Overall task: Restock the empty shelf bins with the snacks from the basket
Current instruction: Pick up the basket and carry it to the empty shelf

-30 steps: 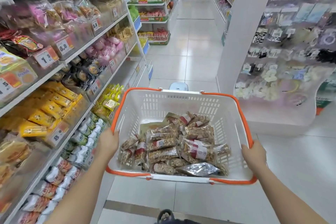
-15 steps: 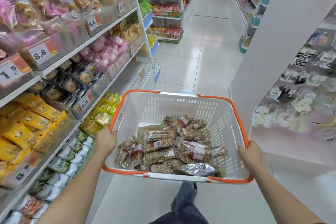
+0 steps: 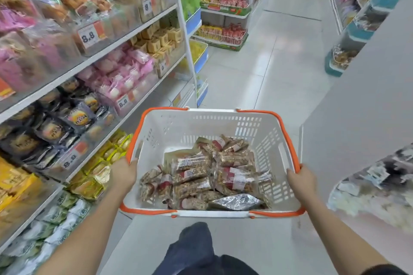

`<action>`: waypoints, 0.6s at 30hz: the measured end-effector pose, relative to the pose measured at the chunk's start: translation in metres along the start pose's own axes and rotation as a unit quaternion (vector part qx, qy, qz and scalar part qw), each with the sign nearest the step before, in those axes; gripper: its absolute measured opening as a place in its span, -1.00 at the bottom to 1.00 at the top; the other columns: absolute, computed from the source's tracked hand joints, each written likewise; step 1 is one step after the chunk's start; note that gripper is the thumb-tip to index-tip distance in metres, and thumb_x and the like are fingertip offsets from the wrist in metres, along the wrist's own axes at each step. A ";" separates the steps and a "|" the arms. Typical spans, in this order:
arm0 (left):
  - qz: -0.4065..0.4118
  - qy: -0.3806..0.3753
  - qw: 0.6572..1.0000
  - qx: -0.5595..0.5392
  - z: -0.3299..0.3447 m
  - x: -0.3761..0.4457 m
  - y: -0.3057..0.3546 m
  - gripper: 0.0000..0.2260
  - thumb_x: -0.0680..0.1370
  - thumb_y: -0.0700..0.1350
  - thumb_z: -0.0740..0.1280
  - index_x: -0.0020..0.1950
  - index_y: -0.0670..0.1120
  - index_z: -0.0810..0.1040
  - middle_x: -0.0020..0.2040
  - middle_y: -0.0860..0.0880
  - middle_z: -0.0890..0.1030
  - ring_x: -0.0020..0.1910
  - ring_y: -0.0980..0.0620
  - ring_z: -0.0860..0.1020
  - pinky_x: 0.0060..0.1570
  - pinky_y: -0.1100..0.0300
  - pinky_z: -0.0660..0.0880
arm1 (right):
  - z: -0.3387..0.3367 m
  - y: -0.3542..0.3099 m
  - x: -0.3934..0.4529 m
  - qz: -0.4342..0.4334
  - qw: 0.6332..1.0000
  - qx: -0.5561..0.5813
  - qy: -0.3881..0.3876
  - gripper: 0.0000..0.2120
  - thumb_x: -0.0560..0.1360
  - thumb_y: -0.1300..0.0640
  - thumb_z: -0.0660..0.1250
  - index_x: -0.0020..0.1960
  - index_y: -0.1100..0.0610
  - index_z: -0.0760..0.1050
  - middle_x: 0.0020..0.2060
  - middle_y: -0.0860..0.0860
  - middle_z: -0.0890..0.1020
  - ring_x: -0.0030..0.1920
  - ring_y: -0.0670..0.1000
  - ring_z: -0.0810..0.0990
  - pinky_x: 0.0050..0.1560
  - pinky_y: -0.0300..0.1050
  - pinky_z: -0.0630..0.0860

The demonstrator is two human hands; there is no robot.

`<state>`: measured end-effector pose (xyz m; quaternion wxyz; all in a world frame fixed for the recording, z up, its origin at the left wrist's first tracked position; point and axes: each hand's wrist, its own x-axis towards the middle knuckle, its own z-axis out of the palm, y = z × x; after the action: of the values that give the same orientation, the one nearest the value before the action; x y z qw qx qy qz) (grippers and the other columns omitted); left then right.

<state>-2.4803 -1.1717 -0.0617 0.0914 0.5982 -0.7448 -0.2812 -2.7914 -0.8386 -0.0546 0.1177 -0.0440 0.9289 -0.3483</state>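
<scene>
White perforated plastic basket with orange rim (image 3: pixel 201 127) held at waist height beside stocked shelves (image 3: pixel 125 35). Left hand (image 3: pixel 122 173) and right hand (image 3: pixel 302 179) each clench a side rim. Clear-wrapped nut snack bars (image 3: pixel 196 176) piled inside: light, crinkly, slippery; pinch mid-pack.

Bright, even overhead light with barely any shadows fills the aisle, while motion blur smears the packets on the shelves (image 3: pixel 93 67) left of the sharper basket (image 3: pixel 201 125), and wide-angle distortion bends the edges.
</scene>
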 end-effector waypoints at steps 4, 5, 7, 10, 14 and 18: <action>-0.028 -0.001 1.000 -0.003 0.022 0.051 0.032 -0.66 0.58 -0.05 0.21 -0.13 -0.35 0.50 -0.15 -0.39 0.57 -0.13 -0.35 0.54 -0.20 0.01 0.37 | 0.020 -0.027 0.063 -0.006 1.000 -0.004 -0.009 -0.90 0.49 0.21 0.27 -0.07 0.25 0.44 -0.28 0.16 0.54 -0.35 0.09 0.46 -0.40 -0.13 0.28; -0.028 0.005 1.000 -0.006 0.028 0.065 0.041 -0.66 0.58 -0.05 0.21 -0.16 -0.33 0.50 -0.16 -0.38 0.58 -0.13 -0.34 0.54 -0.20 0.01 0.38 | 0.027 -0.035 0.081 -0.007 1.000 -0.004 -0.014 -0.91 0.49 0.22 0.27 -0.07 0.25 0.44 -0.30 0.14 0.53 -0.37 0.05 0.45 -0.42 -0.15 0.27; -0.039 0.008 0.999 -0.016 0.043 0.093 0.056 -0.67 0.59 -0.05 0.22 -0.22 -0.29 0.48 -0.20 -0.35 0.56 -0.15 -0.31 0.54 -0.22 0.04 0.35 | 0.043 -0.052 0.118 -0.005 1.000 -0.009 -0.023 -0.93 0.49 0.24 0.26 -0.08 0.25 0.43 -0.32 0.11 0.50 -0.38 0.00 0.42 -0.44 -0.19 0.25; -0.066 0.011 0.997 -0.041 0.068 0.139 0.076 -0.66 0.60 -0.04 0.22 -0.20 -0.29 0.49 -0.19 -0.36 0.55 -0.11 -0.33 0.54 -0.20 0.03 0.34 | 0.070 -0.085 0.179 -0.017 0.999 -0.015 -0.039 -0.94 0.48 0.25 0.25 -0.08 0.25 0.42 -0.34 0.08 0.48 -0.38 0.00 0.42 -0.44 -0.19 0.24; -0.134 0.007 0.991 -0.011 0.088 0.189 0.101 -0.63 0.60 -0.04 0.22 -0.11 -0.37 0.52 -0.11 -0.44 0.55 -0.02 -0.40 0.53 -0.15 0.00 0.34 | 0.097 -0.135 0.259 -0.026 0.996 -0.051 -0.067 -0.93 0.48 0.22 0.24 -0.11 0.23 0.40 -0.32 0.12 0.52 -0.37 0.05 0.48 -0.44 -0.16 0.28; -0.163 0.003 0.986 -0.023 0.098 0.226 0.124 -0.65 0.60 -0.07 0.22 -0.19 -0.36 0.49 -0.16 -0.44 0.55 -0.07 -0.39 0.54 -0.16 -0.01 0.35 | 0.121 -0.174 0.322 -0.044 0.992 -0.066 -0.099 -0.92 0.46 0.20 0.27 -0.14 0.22 0.41 -0.34 0.12 0.53 -0.37 0.10 0.50 -0.41 -0.11 0.36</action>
<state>-2.6911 -1.3386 -0.1224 0.0601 0.7104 -0.6301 -0.3077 -3.0732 -1.0996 -0.0891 0.1906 -0.1266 0.9309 -0.2848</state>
